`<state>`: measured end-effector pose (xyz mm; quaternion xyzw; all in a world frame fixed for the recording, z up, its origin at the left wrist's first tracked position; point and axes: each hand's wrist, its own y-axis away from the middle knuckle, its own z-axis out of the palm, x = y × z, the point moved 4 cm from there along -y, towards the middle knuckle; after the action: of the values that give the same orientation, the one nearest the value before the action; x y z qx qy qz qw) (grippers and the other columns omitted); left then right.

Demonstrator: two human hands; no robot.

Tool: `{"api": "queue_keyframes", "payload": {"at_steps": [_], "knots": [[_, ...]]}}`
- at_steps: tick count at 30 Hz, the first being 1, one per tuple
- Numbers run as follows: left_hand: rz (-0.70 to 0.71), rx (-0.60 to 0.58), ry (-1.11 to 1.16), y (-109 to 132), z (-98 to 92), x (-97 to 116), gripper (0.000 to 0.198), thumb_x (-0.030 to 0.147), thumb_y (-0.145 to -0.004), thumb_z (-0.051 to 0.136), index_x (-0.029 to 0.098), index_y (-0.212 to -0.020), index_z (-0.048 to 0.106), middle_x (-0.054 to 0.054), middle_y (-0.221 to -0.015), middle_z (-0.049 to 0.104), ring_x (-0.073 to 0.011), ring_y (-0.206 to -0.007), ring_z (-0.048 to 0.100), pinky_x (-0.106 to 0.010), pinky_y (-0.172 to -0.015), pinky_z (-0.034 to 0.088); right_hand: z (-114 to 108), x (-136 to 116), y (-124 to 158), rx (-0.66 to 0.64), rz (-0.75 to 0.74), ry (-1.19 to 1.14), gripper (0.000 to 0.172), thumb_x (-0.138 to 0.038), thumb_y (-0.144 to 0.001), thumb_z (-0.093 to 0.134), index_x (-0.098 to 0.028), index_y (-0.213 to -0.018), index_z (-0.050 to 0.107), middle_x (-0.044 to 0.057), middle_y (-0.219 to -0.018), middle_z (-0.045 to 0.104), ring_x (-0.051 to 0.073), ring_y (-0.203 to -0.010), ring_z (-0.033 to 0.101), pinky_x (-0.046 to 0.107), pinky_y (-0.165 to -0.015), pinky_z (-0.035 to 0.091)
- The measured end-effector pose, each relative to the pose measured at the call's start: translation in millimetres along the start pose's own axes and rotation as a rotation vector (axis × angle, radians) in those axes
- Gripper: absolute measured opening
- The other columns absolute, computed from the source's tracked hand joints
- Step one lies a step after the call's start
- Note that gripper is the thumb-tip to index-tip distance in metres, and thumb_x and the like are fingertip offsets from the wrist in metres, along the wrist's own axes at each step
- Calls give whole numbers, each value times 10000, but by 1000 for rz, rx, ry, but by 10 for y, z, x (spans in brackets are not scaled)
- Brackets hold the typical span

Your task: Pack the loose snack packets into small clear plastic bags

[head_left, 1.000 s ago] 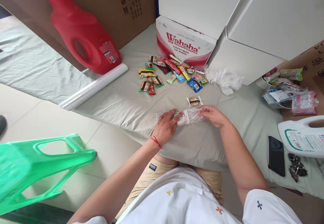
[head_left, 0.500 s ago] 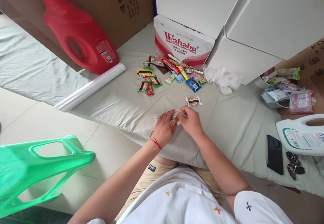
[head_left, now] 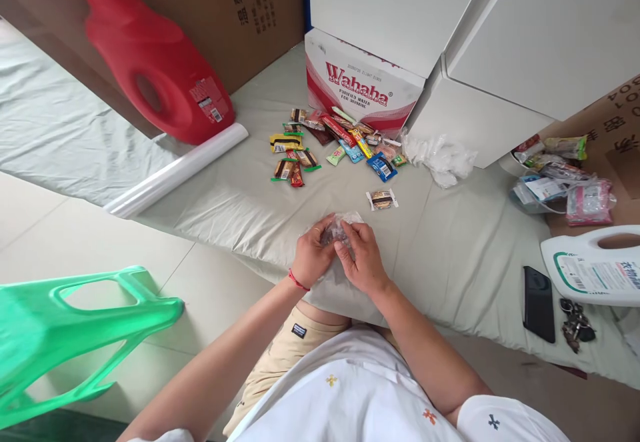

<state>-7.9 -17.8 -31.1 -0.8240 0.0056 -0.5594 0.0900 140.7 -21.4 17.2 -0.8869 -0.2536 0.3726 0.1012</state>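
Note:
Crumpled clear plastic film (head_left: pixel 350 218) is held between my two hands at the near edge of the covered surface. My left hand (head_left: pixel 315 252) grips its left side with curled fingers. Opposite it, my right hand (head_left: pixel 363 259) pinches the film with thumb and fingers. Whether something is wrapped inside the film is unclear. Just beyond my right hand lies a single wrapped snack (head_left: pixel 382 200) with white ends. Farther off, a loose pile of small wrapped snacks (head_left: pixel 345 137) spreads in front of a Wahaha carton (head_left: pixel 363 82).
Crumpled clear plastic (head_left: pixel 440 159) lies right of the snack pile. To the left are a white film roll (head_left: pixel 175 172), a red jug (head_left: pixel 160 62) and a green stool (head_left: pixel 90 322). A phone (head_left: pixel 539 303), keys (head_left: pixel 577 325) and a white jug (head_left: pixel 590 269) lie right.
Both hands have shifted slightly toward my body and left. They have moved from flattening over the film to facing each other around it, with the film now bunched upward.

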Motion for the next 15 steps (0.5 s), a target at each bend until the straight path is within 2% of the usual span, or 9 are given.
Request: {"api": "queue_keyframes", "payload": {"at_steps": [2,4,6,9,12,15], "knots": [[-78,8,128,-5,-36,-11,440,319,-875,665,214,-1302,657,-104,-1403,699,-279,-1295,667,-453,-1129,535,17,-16,5,-50,1,88,537,-473,-1065,451,-191,-1509,555,162,-1229,577,287,-1119,547,473,-1026,515],[-59,8,182,0,-83,49,365,285,-885,625,194,-1235,676,-120,-1395,700,-271,-1305,660,-443,-1119,539,31,-48,11,-135,4,185,517,-479,-1056,476,-207,-1479,594,159,-1252,574,289,-1088,532,465,-1004,499],[8,60,111,9,-176,158,273,240,-908,571,202,-1147,698,-113,-1363,713,-256,-1283,667,-443,-1101,545,43,-84,21,-197,16,274,490,-480,-1053,486,-243,-1459,621,151,-1290,577,300,-1084,514,466,-970,484],[101,205,-149,13,-353,319,228,221,-952,516,228,-1069,712,-94,-1300,729,-259,-1239,660,-487,-1106,517,83,-126,53,-223,36,334,481,-445,-1062,472,-257,-1485,602,149,-1375,571,317,-1106,488,482,-951,464],[70,237,-433,0,-424,317,263,292,-948,562,216,-1157,703,-138,-1409,653,-357,-1365,537,-612,-1154,424,138,-144,94,-212,32,345,465,-374,-1066,468,-257,-1501,585,126,-1462,554,308,-1093,488,484,-967,445],[-11,132,-578,19,-381,178,357,399,-898,648,183,-1178,694,-202,-1492,558,-469,-1495,350,-706,-1152,356,154,-138,107,-203,15,352,445,-344,-1061,481,-259,-1481,603,99,-1507,551,302,-1090,504,475,-972,430]]}}
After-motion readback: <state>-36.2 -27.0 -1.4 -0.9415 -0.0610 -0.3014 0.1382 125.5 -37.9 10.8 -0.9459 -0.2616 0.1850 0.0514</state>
